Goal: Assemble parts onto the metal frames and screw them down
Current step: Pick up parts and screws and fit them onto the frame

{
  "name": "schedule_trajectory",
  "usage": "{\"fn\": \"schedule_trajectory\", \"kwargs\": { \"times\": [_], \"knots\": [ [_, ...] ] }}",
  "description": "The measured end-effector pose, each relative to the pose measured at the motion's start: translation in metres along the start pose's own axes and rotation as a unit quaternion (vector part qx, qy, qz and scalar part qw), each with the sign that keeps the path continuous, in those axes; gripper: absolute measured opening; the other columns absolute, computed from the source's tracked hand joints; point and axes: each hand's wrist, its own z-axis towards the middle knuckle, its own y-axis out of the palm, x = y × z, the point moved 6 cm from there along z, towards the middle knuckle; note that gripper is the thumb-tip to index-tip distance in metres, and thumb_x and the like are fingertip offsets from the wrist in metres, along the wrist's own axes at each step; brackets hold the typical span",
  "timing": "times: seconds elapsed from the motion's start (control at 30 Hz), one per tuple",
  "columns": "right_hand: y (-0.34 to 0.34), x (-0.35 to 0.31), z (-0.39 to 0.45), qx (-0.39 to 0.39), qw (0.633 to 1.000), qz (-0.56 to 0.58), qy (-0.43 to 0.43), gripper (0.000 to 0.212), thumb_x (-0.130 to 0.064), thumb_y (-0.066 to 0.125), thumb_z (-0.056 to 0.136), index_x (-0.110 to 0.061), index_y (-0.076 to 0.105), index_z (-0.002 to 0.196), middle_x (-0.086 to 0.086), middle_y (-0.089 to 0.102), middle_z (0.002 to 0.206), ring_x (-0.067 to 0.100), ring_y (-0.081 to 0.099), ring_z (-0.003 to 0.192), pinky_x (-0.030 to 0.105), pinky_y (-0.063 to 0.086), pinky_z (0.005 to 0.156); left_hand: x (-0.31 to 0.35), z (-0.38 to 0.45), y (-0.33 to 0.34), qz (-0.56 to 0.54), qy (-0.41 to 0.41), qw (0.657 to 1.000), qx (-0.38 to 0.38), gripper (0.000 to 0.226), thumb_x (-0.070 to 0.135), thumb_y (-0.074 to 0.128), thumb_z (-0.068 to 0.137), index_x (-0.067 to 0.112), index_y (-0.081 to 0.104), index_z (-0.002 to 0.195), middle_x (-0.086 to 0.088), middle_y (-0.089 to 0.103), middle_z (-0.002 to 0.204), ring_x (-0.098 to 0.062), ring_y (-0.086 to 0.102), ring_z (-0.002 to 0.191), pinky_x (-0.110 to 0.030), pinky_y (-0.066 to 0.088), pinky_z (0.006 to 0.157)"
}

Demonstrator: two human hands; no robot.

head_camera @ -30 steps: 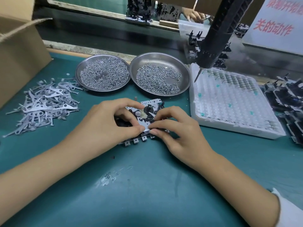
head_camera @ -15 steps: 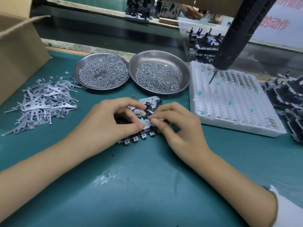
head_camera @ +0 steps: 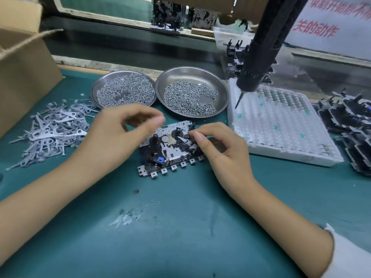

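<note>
A metal frame [head_camera: 168,151] with black parts, a blue piece and a row of tabs lies flat on the green mat. My right hand [head_camera: 222,151] sits at its right end, fingertips curled onto a small metal lever part on the frame. My left hand [head_camera: 118,135] hovers just above the frame's left side, blurred, fingers loosely curled with nothing visible in them. A pile of grey metal levers [head_camera: 52,129] lies to the left. Two steel dishes of screws [head_camera: 124,91] [head_camera: 190,97] stand behind the frame.
A black hanging screwdriver [head_camera: 259,57] points down over a white blister tray [head_camera: 281,125] at the right. Finished frames [head_camera: 349,125] are stacked at the far right. A cardboard box [head_camera: 22,67] stands at the left. A conveyor runs along the back.
My left hand has let go of the frame and lifted up and left, uncovering its left half. My right hand stays at the frame's right end. The hanging screwdriver has swung.
</note>
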Motion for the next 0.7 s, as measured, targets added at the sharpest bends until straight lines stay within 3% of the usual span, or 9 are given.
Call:
{"fn": "schedule_trajectory", "kwargs": {
  "times": [0.1,0.23,0.33,0.47,0.6,0.7],
  "knots": [
    [0.001,0.003,-0.001,-0.003,1.0,-0.01,0.021,0.009,-0.013,0.064,0.089,-0.017,0.072,0.091,-0.005,0.065,0.092,0.006,0.061,0.086,0.015,0.045,0.074,-0.002,0.019,-0.023,0.169,0.048,0.98,0.096,0.014,0.024,0.061,0.092,0.022,0.071,0.101,0.005,0.068,0.09,-0.002,0.055,0.077,-0.011,0.04,0.073],
    [-0.001,-0.001,-0.003,0.013,0.999,-0.047,-0.005,0.014,-0.014,0.058,0.09,-0.013,0.071,0.094,-0.005,0.063,0.091,0.003,0.058,0.087,0.01,0.042,0.071,-0.034,0.055,-0.022,0.362,-0.032,0.932,0.01,0.036,0.027,0.058,0.093,0.017,0.059,0.127,-0.014,0.06,0.122,-0.034,0.053,0.112,-0.042,0.042,0.097],
    [0.0,-0.007,-0.005,0.015,0.997,-0.059,-0.043,0.015,-0.013,0.056,0.088,-0.011,0.071,0.091,-0.005,0.062,0.089,0.003,0.057,0.085,0.007,0.04,0.068,-0.043,0.068,-0.021,0.364,-0.081,0.928,-0.013,0.04,0.029,0.063,0.09,0.017,0.058,0.128,-0.014,0.062,0.122,-0.033,0.054,0.115,-0.045,0.044,0.098],
    [0.004,-0.008,-0.006,-0.005,0.996,-0.065,-0.053,0.017,-0.015,0.055,0.089,-0.009,0.071,0.093,-0.009,0.061,0.09,0.003,0.057,0.084,0.008,0.04,0.068,-0.041,0.072,-0.026,0.343,-0.103,0.933,0.03,0.018,0.027,0.069,0.086,0.02,0.072,0.102,-0.007,0.071,0.102,-0.029,0.061,0.099,-0.036,0.047,0.086],
    [0.002,-0.007,-0.004,-0.001,0.997,-0.06,-0.048,0.017,-0.016,0.055,0.09,-0.012,0.071,0.094,-0.011,0.061,0.091,0.004,0.058,0.085,0.008,0.04,0.069,-0.034,0.065,-0.029,0.374,-0.061,0.922,0.085,0.011,0.027,0.066,0.088,0.024,0.074,0.095,-0.005,0.072,0.094,-0.03,0.062,0.095,-0.033,0.042,0.078],
    [0.0,-0.007,-0.003,0.009,0.996,-0.063,-0.059,0.017,-0.015,0.055,0.09,-0.01,0.071,0.094,-0.009,0.061,0.091,0.002,0.058,0.084,0.007,0.04,0.07,-0.032,0.061,-0.032,0.346,-0.024,0.931,0.113,0.012,0.023,0.066,0.088,0.019,0.074,0.096,-0.007,0.073,0.093,-0.032,0.062,0.092,-0.035,0.044,0.081]
  ]
}}
